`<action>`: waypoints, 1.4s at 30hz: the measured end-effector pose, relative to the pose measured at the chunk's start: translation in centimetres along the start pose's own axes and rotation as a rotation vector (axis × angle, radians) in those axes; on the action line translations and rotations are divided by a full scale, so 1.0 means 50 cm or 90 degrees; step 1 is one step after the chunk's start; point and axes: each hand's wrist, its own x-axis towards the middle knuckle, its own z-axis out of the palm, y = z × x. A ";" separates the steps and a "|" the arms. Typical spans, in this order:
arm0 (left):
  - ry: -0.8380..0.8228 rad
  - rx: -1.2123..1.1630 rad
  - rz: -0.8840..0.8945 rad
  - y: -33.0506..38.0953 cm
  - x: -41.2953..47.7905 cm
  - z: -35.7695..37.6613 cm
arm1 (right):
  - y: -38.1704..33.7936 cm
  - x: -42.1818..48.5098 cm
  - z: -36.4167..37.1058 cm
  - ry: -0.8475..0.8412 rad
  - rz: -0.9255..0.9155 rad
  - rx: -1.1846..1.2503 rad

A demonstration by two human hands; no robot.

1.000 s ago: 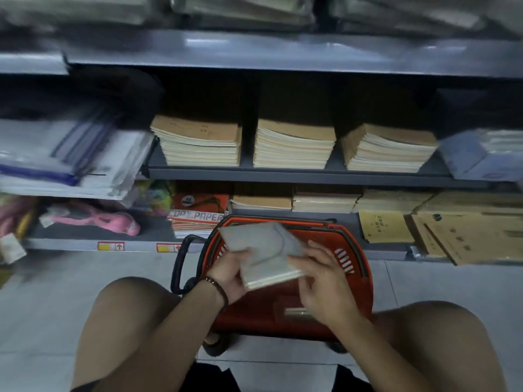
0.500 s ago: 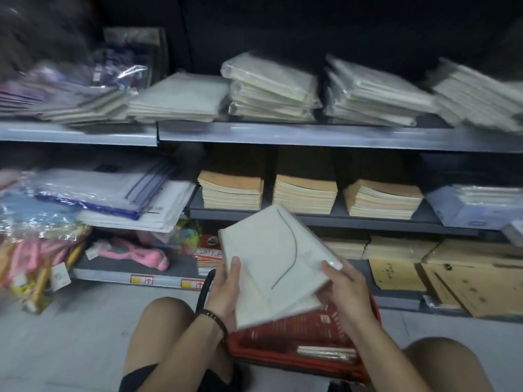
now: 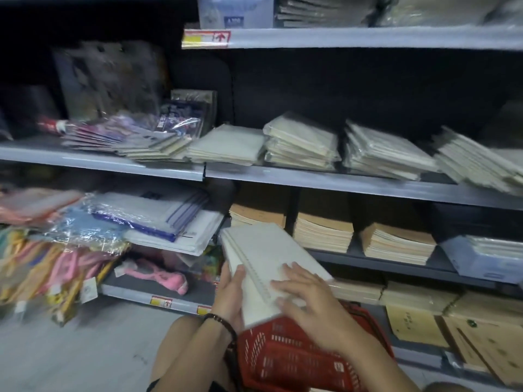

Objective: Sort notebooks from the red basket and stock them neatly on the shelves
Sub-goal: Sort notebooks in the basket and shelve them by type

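— What can't you make out?
— The left end of the shelves is smeared with blur, and the bright packets (image 3: 42, 250) there won't read. The basket (image 3: 285, 355) is half covered by the forearms and cut off at the bottom edge, so its inside is hidden. The fingers of the left hand (image 3: 230, 295) are out of sight under the notebooks (image 3: 266, 258).
— And the hands?
— The left grips the stack's left edge, thumb on top. The right hand (image 3: 308, 304) lies on the cover, fingers spread flat. I can't tell whether its thumb hooks under. The notebooks are in the air over the basket's far rim, in front of the brown stacks (image 3: 322, 233) at a lower shelf's front edge.
— What has changed from half a second ago?
— The stack has turned. Then its cover faced the camera; now the spiral edge shows and it lies flatter. The view has climbed, so a top shelf (image 3: 368, 38) with a price tag comes in.
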 end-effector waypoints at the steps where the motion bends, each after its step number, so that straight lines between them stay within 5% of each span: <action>1: 0.003 0.002 0.009 0.009 -0.002 -0.006 | -0.001 0.009 -0.006 0.079 0.024 0.043; 4: -0.010 -0.016 0.018 0.041 -0.014 -0.022 | 0.001 0.049 -0.040 0.244 0.198 0.078; 8: -0.045 -0.029 0.043 0.089 -0.039 -0.034 | -0.016 0.088 -0.077 0.113 0.377 0.427; 15: -0.006 0.008 0.144 0.223 -0.096 -0.048 | -0.143 0.085 -0.146 0.132 0.188 0.277; 19: 0.034 0.039 0.188 0.306 -0.117 -0.063 | -0.257 0.084 -0.187 0.037 0.134 0.505; 23: 0.057 0.053 0.235 0.380 -0.113 -0.081 | -0.345 0.097 -0.208 0.042 0.073 0.561; 35: 0.094 0.083 0.320 0.498 -0.021 -0.103 | -0.450 0.387 -0.234 0.263 0.076 0.844; 42: 0.092 0.114 0.299 0.522 0.006 -0.140 | -0.416 0.512 -0.214 0.281 0.235 0.787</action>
